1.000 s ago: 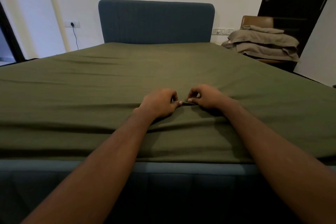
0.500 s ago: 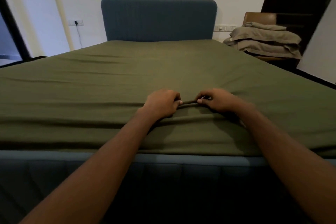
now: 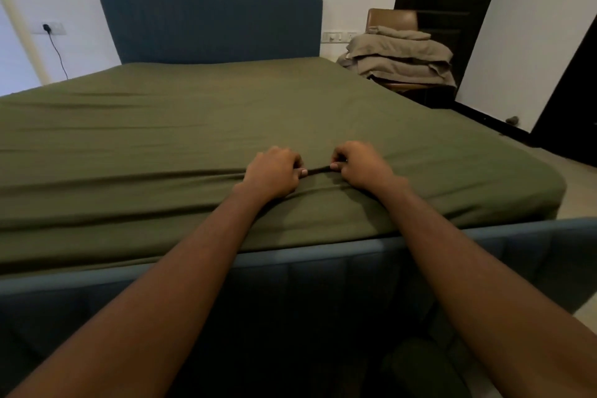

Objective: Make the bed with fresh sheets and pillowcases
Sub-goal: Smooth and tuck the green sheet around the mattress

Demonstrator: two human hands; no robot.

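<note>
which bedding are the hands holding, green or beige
The green sheet on the bed: left hand and right hand pinch a ridge of it. The beige pile lies on the chair.

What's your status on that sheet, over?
Left hand and right hand both pinch one raised fold of the green sheet near the foot edge. Sheet spread over the bed, some creases. Nothing lying on it; beige linen stacked on the chair.

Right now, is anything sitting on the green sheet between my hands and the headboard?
Nothing visible: left hand and right hand pinch the sheet directly; the folded bedding sits aside on the chair.
</note>
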